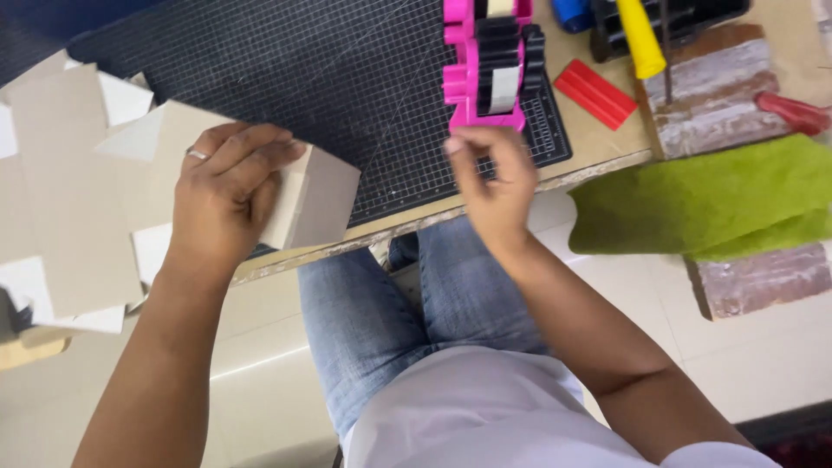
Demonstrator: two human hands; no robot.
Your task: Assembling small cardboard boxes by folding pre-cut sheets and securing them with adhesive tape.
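**Head view: one hand steadies a folded box, the other reaches to the tape dispenser**

Head camera looks down on a seated person at the near edge of the tabletop [598, 143], where a black cutting mat [329, 78] covers most of the surface.

The left hand [227, 195] lies flat over a folded cardboard box [316, 204] at the mat's near edge, fingers spread and pressed onto the top flap, a ring on one finger. Pressing down like this seems meant to keep the flaps closed and the box from sliding. The box partly overhangs the table's near edge, close to the body, within easy reach.

The right hand [490, 173] is raised just in front of the pink tape dispenser [494, 61], thumb and fingertips drawn together in a pinch near the tape's free end. Whether a strip is actually between the fingers, I cannot tell. The dispenser stands near the mat's right edge, its cutting end facing the person, which suits a one-handed pull.

Flat cardboard pieces [61, 199] lie at the left end. Toward the far right corner are a red scraper [595, 94], a yellow handle [641, 39] and a red-handled tool [793, 113]. Green felt [711, 199] drapes over the right edge.
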